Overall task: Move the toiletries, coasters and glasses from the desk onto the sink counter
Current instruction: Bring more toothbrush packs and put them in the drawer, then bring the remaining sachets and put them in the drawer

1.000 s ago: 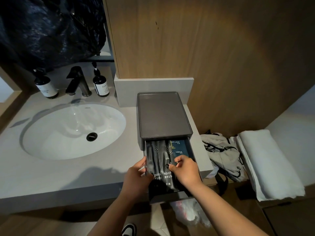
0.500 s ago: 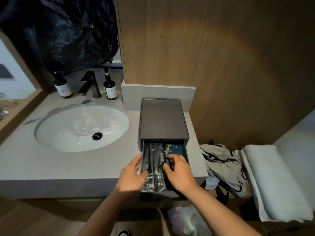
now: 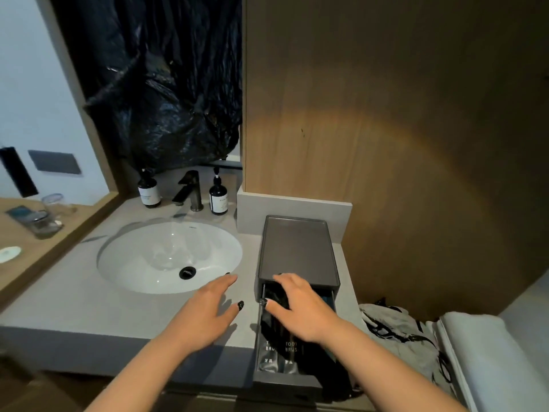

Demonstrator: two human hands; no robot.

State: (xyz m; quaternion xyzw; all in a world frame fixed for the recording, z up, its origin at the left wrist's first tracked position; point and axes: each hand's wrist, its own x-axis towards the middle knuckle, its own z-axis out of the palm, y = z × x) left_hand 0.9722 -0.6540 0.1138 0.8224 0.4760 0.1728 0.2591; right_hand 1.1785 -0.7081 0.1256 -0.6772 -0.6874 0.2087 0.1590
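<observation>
A grey drawer box (image 3: 297,248) stands on the sink counter (image 3: 74,301), right of the basin. Its drawer (image 3: 285,379) is pulled out and holds dark toothbrush packets (image 3: 279,349). My right hand (image 3: 300,307) lies flat on the packets inside the drawer, fingers spread. My left hand (image 3: 208,310) hovers open over the counter just left of the drawer, holding nothing. On the wooden desk (image 3: 17,281) at the far left stand two glasses (image 3: 44,224) and a white coaster (image 3: 9,253).
A white basin (image 3: 169,257) with a black tap (image 3: 190,190) and two dark pump bottles (image 3: 148,190) fills the counter's left. A black plastic sheet (image 3: 166,99) covers the mirror. Right of the counter lie a patterned bag (image 3: 398,337) and a white towel (image 3: 487,352).
My left hand has let go of the drawer and moved left over the counter. My right hand slid deeper onto the packets. The view has tilted up and to the left.
</observation>
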